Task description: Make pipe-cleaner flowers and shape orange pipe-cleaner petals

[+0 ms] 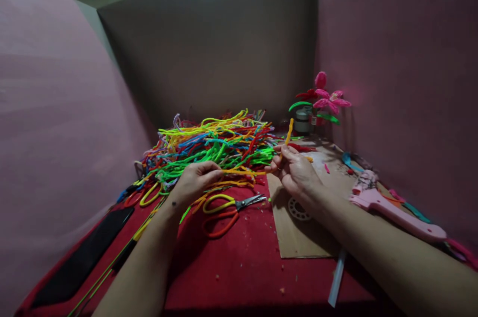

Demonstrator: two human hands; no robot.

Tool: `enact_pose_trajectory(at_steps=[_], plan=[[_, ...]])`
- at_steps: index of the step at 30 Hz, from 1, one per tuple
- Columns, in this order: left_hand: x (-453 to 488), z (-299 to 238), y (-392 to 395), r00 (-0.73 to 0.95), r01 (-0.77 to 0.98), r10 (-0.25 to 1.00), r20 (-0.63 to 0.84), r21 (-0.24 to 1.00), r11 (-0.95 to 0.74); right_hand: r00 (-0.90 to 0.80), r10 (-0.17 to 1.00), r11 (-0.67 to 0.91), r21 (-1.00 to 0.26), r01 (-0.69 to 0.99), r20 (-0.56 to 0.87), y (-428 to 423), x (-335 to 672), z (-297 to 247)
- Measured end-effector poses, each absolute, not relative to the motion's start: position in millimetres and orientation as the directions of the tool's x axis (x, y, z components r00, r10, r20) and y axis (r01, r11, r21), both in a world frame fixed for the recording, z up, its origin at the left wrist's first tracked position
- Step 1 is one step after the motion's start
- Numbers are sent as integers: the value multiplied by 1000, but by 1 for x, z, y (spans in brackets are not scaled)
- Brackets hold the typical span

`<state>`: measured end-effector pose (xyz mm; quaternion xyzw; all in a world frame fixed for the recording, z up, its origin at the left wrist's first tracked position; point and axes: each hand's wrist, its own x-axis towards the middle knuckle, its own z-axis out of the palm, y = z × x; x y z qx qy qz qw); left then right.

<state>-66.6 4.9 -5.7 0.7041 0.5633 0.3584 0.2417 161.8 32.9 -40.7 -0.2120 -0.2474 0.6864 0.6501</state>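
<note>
Head view: the left hand [201, 177] pinches an orange fuzzy stem [239, 172] reaching the right hand [297, 170], whose curled fingers grip an upright orange length [290, 131]. A far-right label [314, 120] is illegibly small. Red tabletop [239, 277]; pink side walls [403, 58], grey far wall [209, 68].

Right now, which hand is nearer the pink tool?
Right. The right hand is left of the pink tool; the left hand is farther left, by the colorful stem pile.

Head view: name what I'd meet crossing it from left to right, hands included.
Black flat slab, left hand, orange fuzzy stem stretching between the hands, right hand, translucent stick, pink tool.
</note>
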Motion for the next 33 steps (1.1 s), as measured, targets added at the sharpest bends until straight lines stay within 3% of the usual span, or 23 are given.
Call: enact_pose_trajectory(at_steps=[3,6,9,12,21,33], plan=[[-67,1,1,1,436,978,208,880,-188,-112,991,-40,-654,-755,68,31,160,-44],[-64,-1,2,-100,149,964,246,962,-230,-201,973,-59,-720,-691,113,26,156,-46],[-56,-4,3,-143,-140,965,220,961,-240,-318,935,-62,-809,-585,158,21,153,-47],[-43,-4,0,-100,-304,977,186,930,-208,-413,897,-62,-883,-465,155,15,150,-48],[-21,-13,-2,124,-360,980,153,928,-99,-530,837,124,-990,-64,139,0,147,-40],[-21,-17,-2,143,-306,984,108,950,-60,-576,813,71,-996,-58,92,1,143,-47]])
